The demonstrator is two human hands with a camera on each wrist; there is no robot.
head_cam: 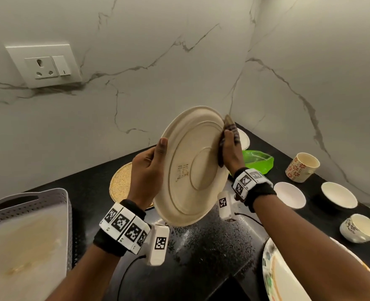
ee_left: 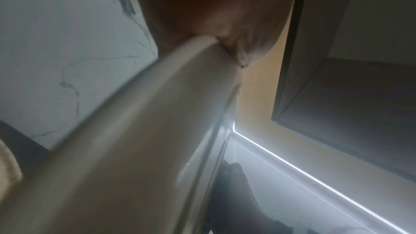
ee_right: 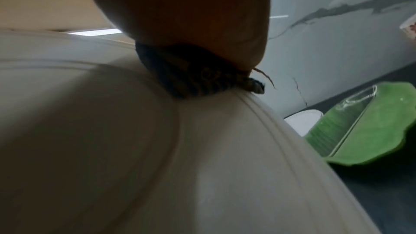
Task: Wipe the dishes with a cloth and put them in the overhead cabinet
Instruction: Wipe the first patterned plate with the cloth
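Note:
A large cream plate is held tilted above the black counter, its underside facing me. My left hand grips its left rim, thumb on the underside, fingers hidden behind. My right hand holds a dark striped cloth pinched over the plate's right rim. In the left wrist view the plate fills the middle under the left hand. The right wrist view shows the cloth pressed between the right hand and the plate.
On the counter right of the plate: a green dish, a patterned cup, two white bowls, a mug, a patterned plate. A grey basket stands left, a woven mat behind.

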